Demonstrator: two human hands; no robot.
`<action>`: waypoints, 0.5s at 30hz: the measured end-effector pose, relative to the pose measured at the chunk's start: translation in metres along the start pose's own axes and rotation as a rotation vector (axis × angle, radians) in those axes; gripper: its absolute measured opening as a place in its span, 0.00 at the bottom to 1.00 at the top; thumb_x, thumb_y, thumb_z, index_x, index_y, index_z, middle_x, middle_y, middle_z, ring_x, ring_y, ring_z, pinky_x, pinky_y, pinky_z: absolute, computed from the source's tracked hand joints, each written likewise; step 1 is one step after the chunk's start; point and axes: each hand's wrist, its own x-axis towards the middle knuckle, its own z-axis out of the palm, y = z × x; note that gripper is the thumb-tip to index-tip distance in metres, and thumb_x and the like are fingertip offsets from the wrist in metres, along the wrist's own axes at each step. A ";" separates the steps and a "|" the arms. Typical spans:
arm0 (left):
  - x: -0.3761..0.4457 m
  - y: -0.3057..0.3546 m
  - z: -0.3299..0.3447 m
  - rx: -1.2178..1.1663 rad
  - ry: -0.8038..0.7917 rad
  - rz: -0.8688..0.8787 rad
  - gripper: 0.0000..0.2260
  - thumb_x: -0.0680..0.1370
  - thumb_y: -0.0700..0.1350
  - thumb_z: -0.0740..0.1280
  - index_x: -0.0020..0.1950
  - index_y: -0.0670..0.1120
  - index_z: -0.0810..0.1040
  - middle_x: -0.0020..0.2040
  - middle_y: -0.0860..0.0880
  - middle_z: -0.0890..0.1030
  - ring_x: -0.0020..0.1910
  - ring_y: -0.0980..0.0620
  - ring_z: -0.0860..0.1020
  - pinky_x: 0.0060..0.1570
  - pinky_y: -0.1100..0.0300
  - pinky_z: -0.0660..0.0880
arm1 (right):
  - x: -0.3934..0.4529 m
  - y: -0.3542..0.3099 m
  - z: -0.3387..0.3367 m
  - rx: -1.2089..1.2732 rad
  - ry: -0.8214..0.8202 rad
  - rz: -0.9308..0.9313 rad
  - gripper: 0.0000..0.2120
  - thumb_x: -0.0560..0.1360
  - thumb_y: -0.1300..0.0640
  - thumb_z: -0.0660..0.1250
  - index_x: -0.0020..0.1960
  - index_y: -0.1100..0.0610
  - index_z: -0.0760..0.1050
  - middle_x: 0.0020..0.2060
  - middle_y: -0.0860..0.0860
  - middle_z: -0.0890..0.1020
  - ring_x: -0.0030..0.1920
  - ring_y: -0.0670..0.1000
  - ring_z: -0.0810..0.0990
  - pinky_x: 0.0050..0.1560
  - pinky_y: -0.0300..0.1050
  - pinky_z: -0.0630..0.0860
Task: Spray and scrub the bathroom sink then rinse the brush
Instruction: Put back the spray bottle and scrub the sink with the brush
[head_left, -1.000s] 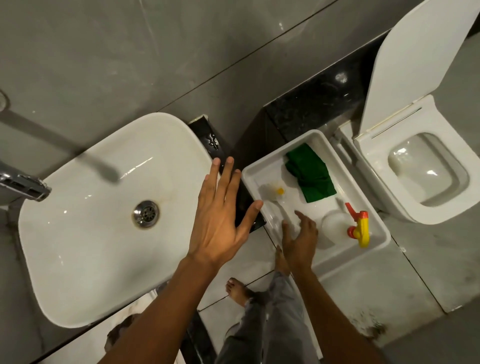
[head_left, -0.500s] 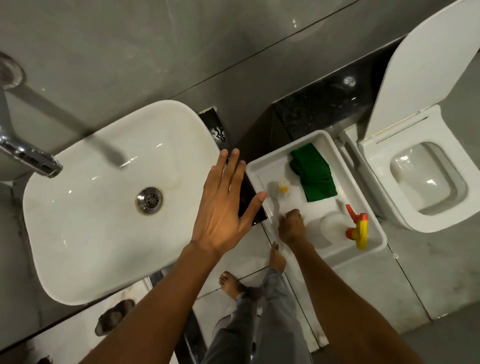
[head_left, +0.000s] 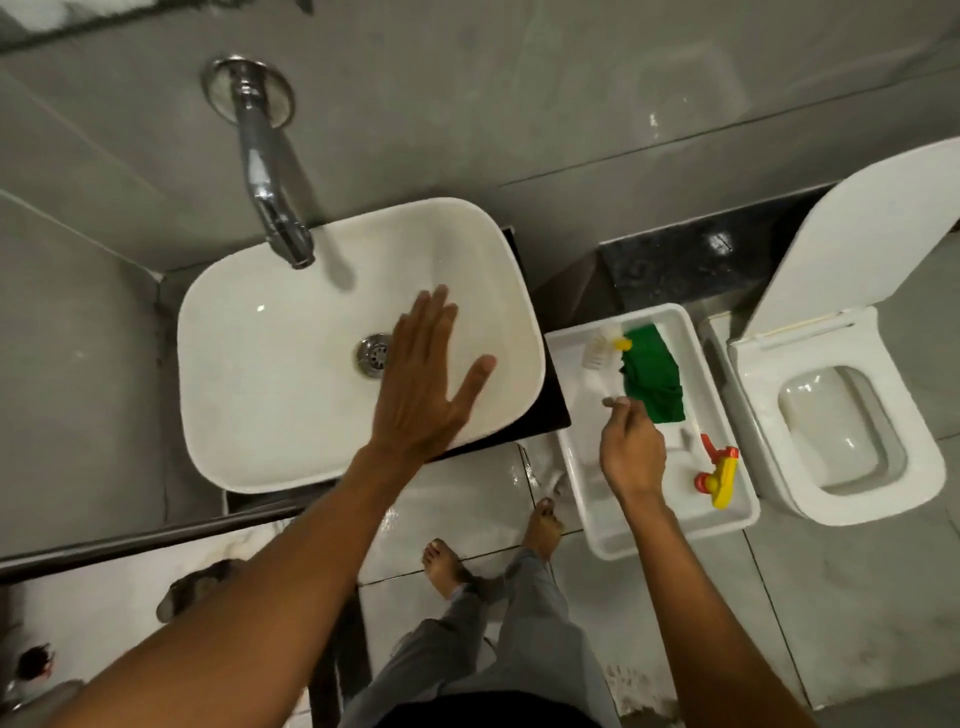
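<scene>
Seemingly at the fetching step, the right hand (head_left: 631, 453) at centre right grasps the white brush (head_left: 602, 364), lifting it from the white tray (head_left: 727, 519), which also holds a green cloth (head_left: 652, 382) and a spray bottle (head_left: 719, 478). At centre the left hand (head_left: 423, 395) hovers flat and empty above the dry-looking sink (head_left: 260, 384); spraying likely comes next, so the bottle needs picking up.

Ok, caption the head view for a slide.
Left hand spread open above the sink; right hand lifts a white brush from the tray.
</scene>
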 end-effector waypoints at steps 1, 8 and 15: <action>-0.006 -0.018 -0.009 0.025 0.027 -0.042 0.34 0.87 0.64 0.55 0.84 0.40 0.64 0.88 0.44 0.60 0.88 0.44 0.56 0.84 0.40 0.56 | -0.004 -0.013 -0.002 0.025 0.046 -0.043 0.20 0.88 0.51 0.52 0.66 0.55 0.80 0.60 0.58 0.86 0.60 0.63 0.83 0.53 0.48 0.74; -0.061 -0.126 -0.060 0.129 0.215 -0.370 0.33 0.87 0.63 0.56 0.83 0.40 0.65 0.87 0.43 0.61 0.87 0.41 0.57 0.84 0.39 0.55 | -0.041 -0.121 -0.007 0.047 0.063 -0.424 0.18 0.89 0.47 0.53 0.65 0.55 0.77 0.46 0.52 0.85 0.47 0.56 0.85 0.45 0.53 0.81; -0.078 -0.175 -0.079 0.185 0.236 -0.633 0.36 0.86 0.67 0.52 0.82 0.40 0.66 0.86 0.40 0.62 0.87 0.40 0.57 0.85 0.37 0.51 | -0.033 -0.192 0.059 -0.549 -0.353 -0.347 0.17 0.87 0.50 0.56 0.63 0.60 0.77 0.57 0.62 0.84 0.58 0.66 0.82 0.50 0.51 0.73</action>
